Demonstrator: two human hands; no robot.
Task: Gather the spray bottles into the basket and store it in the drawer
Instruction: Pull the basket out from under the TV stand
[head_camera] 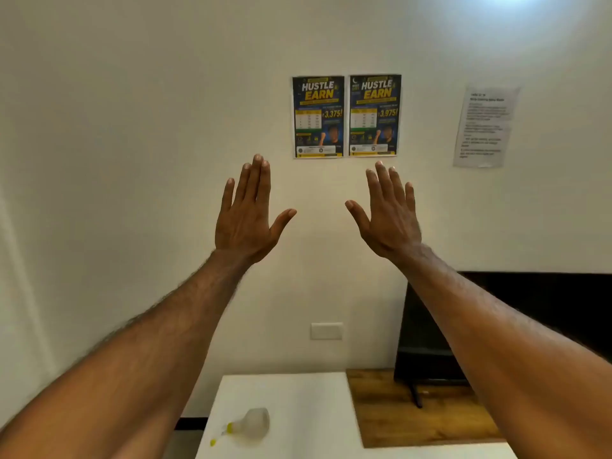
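Note:
Both my hands are raised in front of the wall, backs toward me, fingers straight and apart. My left hand (246, 217) and my right hand (385, 217) hold nothing. Far below them, a clear spray bottle (248, 424) with a yellow nozzle lies on its side on the white table (314, 412), near its left edge. No basket or drawer is in view.
A wooden surface (390, 412) adjoins the white table on the right and carries a black TV screen (430, 342) on a stand. Two posters (346, 115) and a printed sheet (485, 127) hang on the cream wall, and a wall plate (326, 330) sits lower down.

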